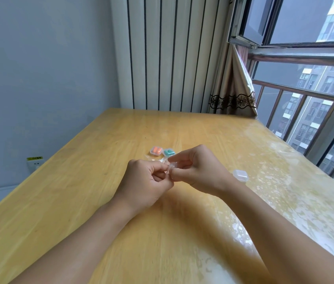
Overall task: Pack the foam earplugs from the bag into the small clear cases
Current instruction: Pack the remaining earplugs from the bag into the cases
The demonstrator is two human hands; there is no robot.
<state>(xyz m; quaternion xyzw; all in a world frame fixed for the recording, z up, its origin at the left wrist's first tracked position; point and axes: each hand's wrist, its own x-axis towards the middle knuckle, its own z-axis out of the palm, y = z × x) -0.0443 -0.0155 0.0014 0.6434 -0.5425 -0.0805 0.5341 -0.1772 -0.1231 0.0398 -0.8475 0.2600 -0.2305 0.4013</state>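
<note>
Looks like a room in a high-rise apartment, so a home. A plain wooden table [121, 201] is pushed into the corner, a tall white column radiator [168, 52] stands against the wall at 12 o'clock, and a beige curtain with a lace trim band [233, 95] is bunched up at 1 o'clock. The window [297, 23] at 2 o'clock has a metal safety railing [305, 93] and faces other residential towers [315, 124]. There's a wall socket [35, 163] at 9 o'clock.

Glossy wooden table [104, 181]; clear plastic cases [240, 175]; shiny metal railing [305, 56]
</note>
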